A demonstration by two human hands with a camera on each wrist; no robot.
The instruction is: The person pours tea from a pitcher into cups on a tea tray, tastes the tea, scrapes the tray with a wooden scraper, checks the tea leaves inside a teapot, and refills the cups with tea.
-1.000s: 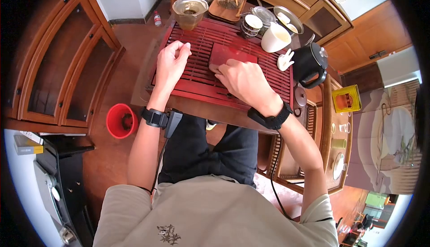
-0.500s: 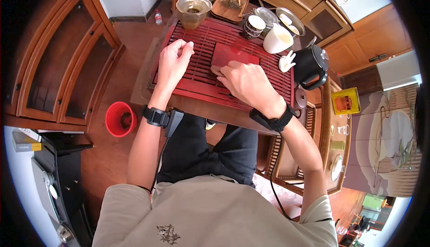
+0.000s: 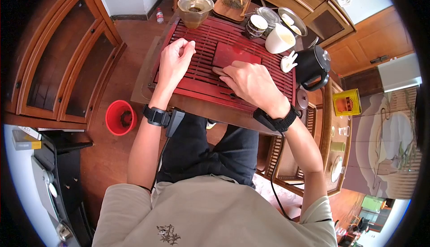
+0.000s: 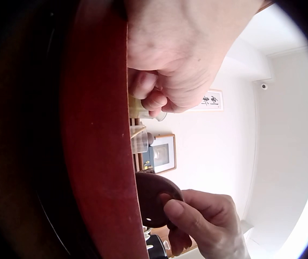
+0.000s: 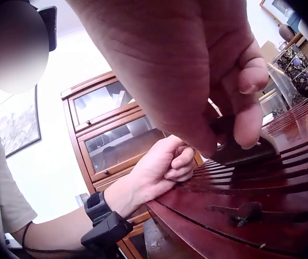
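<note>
My right hand (image 3: 255,83) pinches a dark brown lid (image 4: 155,204) by its knob, with thumb and fingers around it. In the left wrist view the lid is tilted up on its side, and a small hole shows near its edge. From the head view most of it is hidden under the hand. The lid is low over the slats of the red tea tray (image 3: 192,88), close to the tray's flat red panel (image 3: 236,55). My left hand (image 3: 174,63) rests at the tray's left side, fingers loosely curled with nothing in them.
A strainer-topped glass pitcher (image 3: 195,16) stands at the tray's back left. Stacked cups (image 3: 255,26), a white pitcher (image 3: 280,40) and a white hand-shaped ornament (image 3: 289,62) line the back right. A black kettle (image 3: 311,67) and brown teapot (image 3: 302,98) stand to the right.
My right hand has shifted slightly toward my body, still gripping the lid. The left hand stays in place. The whole head view has drifted a little.
</note>
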